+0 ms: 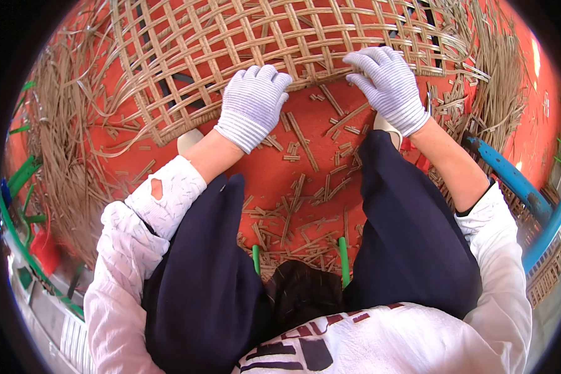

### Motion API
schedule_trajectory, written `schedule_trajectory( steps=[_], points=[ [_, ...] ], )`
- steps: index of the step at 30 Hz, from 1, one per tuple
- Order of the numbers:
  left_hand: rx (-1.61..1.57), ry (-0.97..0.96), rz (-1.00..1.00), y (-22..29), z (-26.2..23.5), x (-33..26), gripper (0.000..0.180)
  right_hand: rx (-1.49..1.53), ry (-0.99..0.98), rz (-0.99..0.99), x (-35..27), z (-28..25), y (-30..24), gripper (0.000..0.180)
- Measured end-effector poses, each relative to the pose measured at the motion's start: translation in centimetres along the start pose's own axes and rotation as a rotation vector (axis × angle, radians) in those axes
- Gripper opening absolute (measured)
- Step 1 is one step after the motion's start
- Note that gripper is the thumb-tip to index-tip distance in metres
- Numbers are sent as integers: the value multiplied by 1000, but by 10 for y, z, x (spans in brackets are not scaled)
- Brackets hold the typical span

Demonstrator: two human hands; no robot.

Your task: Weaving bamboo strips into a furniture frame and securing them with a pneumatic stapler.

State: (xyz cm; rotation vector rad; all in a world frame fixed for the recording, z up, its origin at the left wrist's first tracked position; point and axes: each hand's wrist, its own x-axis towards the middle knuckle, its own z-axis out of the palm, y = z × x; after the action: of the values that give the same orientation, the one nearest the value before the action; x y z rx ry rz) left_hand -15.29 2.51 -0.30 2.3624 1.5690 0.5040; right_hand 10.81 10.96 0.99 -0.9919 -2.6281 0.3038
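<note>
A light-brown open lattice panel point(252, 45), woven from flat strips, spans the top of the view. Its nearer border faces me. My left hand point(254, 105), in a white and grey striped knit glove, lies over that border left of the middle. Its fingers are bent on the weave, with the tips partly hidden. In a matching glove, my right hand point(389, 87) is at the border farther right. There the index finger and thumb are spread apart, pointing left, and I see nothing between them. Loose strip ends point(461, 59) stick out past the panel's right side.
Long bundles of brown strips lie at left point(65, 143) and right point(502, 81). Cut strip scraps point(299, 206) litter the red floor point(262, 177) between my legs. A blue bar point(511, 171) stands by my right elbow; green tubing point(25, 246) is at far left.
</note>
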Motion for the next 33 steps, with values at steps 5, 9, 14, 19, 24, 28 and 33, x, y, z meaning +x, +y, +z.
schedule_trajectory(
  steps=[5,9,14,19,24,28,33],
  points=[
    [53,-40,35,3,1,8,19,-150,-40,-20,-19,-3,20,32],
    [28,-26,48,7,0,13,20,-102,-31,-80,-29,5,34,24],
    [51,-67,98,7,-3,16,20,-119,-61,-30,-34,0,30,31],
    [-3,-59,84,5,0,15,22,-11,-53,100,-43,-33,55,33],
    [7,-110,38,5,2,13,21,-231,-20,273,-70,-49,90,46],
    [-1,-111,34,6,2,14,21,-206,-43,196,-77,-33,99,43],
    [-6,-82,41,9,2,16,20,-113,-115,277,-85,-34,97,35]
  ],
)
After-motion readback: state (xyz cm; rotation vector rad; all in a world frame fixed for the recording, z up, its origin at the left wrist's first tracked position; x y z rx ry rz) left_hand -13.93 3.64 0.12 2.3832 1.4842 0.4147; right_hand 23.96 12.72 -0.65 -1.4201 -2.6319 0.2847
